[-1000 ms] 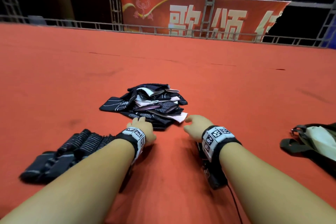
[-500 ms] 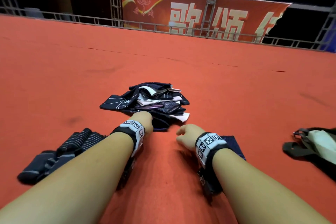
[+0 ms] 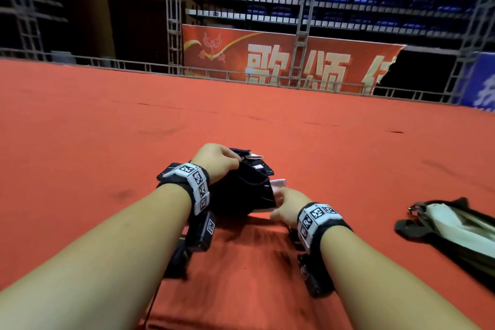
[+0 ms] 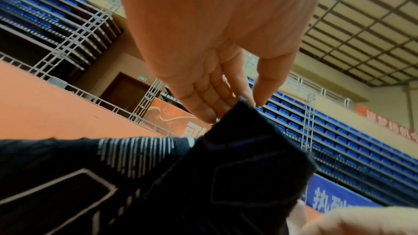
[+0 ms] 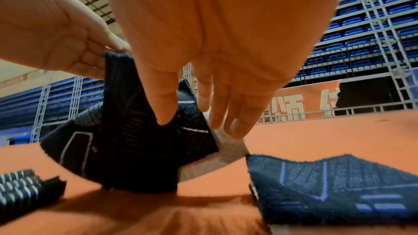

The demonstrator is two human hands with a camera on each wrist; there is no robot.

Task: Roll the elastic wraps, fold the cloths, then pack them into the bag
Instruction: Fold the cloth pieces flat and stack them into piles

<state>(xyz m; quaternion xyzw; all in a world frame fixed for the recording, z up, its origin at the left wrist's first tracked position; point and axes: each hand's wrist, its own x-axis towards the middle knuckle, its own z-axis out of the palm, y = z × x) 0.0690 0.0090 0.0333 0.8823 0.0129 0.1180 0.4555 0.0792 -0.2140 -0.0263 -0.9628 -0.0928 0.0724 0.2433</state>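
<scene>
Two hands on one dark cloth [image 3: 242, 190], left hand [image 3: 214, 159] pinching its top edge, right hand [image 3: 288, 205] gripping its lower corner

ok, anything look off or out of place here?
Only minor mess. The cloth pile is jumbled, pieces sticking out at angles, while the left hand pinches a dark cloth's corner and the right hand grips its other side. The banner behind has a torn right edge.
</scene>
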